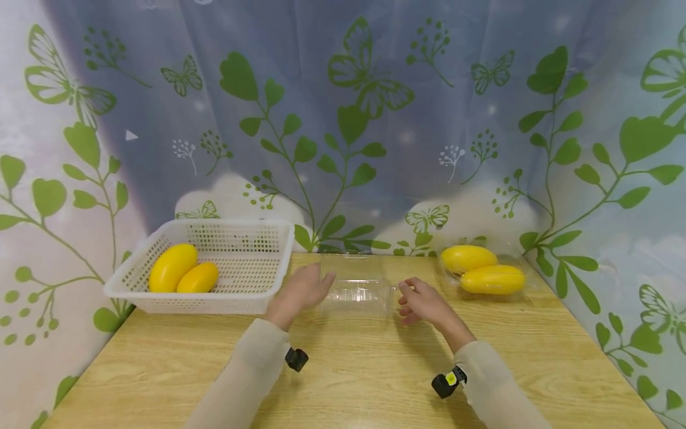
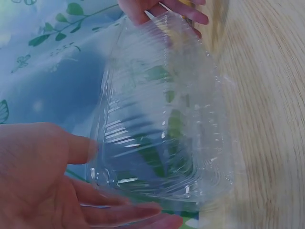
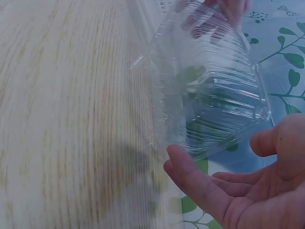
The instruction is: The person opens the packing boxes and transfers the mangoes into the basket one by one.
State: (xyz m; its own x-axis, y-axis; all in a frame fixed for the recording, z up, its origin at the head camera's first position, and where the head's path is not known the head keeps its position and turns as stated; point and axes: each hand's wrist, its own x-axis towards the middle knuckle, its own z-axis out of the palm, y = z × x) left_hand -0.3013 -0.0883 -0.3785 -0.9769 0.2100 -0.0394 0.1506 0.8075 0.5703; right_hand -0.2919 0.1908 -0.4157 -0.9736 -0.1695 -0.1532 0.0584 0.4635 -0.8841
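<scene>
A clear plastic clamshell box (image 1: 356,295) stands on the wooden table between the two hands. My left hand (image 1: 304,291) is at the box's left side; in the left wrist view its thumb (image 2: 80,149) reaches the box's edge and its fingers (image 2: 119,213) stretch out straight below. At the right side is my right hand (image 1: 426,304). The right wrist view shows its thumb (image 3: 265,143) spread from the fingers, with a fingertip (image 3: 177,153) near the box's corner. Neither hand visibly curls round the box.
A white perforated basket (image 1: 284,256) on the left holds two yellow oval fruits (image 1: 174,266). Two more yellow fruits (image 1: 493,280) lie in clear packaging at the back right. A patterned curtain (image 1: 321,89) hangs behind the wooden table (image 1: 343,369).
</scene>
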